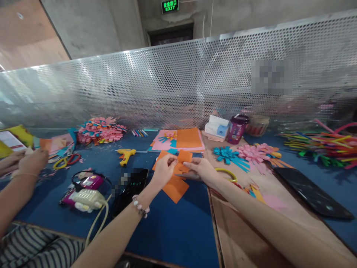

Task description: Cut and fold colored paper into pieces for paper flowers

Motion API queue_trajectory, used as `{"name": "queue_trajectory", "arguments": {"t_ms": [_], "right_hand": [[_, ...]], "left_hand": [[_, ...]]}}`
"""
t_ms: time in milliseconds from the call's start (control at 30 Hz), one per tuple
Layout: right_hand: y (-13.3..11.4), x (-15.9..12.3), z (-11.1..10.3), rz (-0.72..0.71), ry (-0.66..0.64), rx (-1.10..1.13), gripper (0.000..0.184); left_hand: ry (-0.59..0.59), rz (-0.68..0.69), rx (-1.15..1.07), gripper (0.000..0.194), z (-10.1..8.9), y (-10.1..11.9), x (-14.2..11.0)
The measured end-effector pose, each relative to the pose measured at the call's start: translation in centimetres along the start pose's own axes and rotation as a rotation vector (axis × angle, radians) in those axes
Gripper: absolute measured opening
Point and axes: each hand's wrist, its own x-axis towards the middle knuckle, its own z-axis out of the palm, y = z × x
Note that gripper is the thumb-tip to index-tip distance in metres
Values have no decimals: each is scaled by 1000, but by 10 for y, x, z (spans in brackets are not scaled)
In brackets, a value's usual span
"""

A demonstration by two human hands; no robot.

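Note:
My left hand (164, 169) and my right hand (201, 168) both pinch a sheet of orange paper (176, 184) held just above the blue table top (173, 230). The fingers of each hand are closed on the sheet's upper part, where a small orange flap (185, 155) sticks up between them. The lower part of the sheet hangs down toward me. A bead bracelet (141, 207) sits on my left wrist.
Yellow glue gun (125, 154), dark phone (131, 188) and a pink-and-white device with cable (85, 190) lie left. Paper flowers (100, 129), coloured sheets (184, 139), tissue box (216, 127), purple cup (237, 128), a black tablet (309, 191) surround. Another person's hand (32, 160) works far left.

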Motion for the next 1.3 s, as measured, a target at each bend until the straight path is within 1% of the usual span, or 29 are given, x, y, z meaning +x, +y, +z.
{"name": "queue_trajectory", "arguments": {"t_ms": [167,267,367,567,700,767,967,1167,1300], "right_hand": [[-1,1,-3,-43,-21,1,36],[-3,1,-3,-66,-1,-37,37],[-6,0,-3,-82,17,-24,37],[-12,1,-6,-123,65,-70,29],[-16,0,-6,-134,137,-102,27],[-16,0,-6,-125,153,-91,26],[-17,0,-7,-133,124,-83,28],[-13,3,-9,-154,180,-93,29],[-11,3,-8,-161,201,-124,30]], "left_hand": [[-18,-7,-27,10,0,-3,1],[-26,1,-11,8,0,-2,1],[-42,-2,-14,8,0,-2,1],[-62,-2,-1,8,0,-1,2],[-99,4,-22,9,1,-3,2],[-102,5,-19,9,2,-4,2],[-101,17,-18,11,2,-5,3],[-117,42,-35,13,4,-9,1],[-123,11,-45,18,5,-6,1]]}}
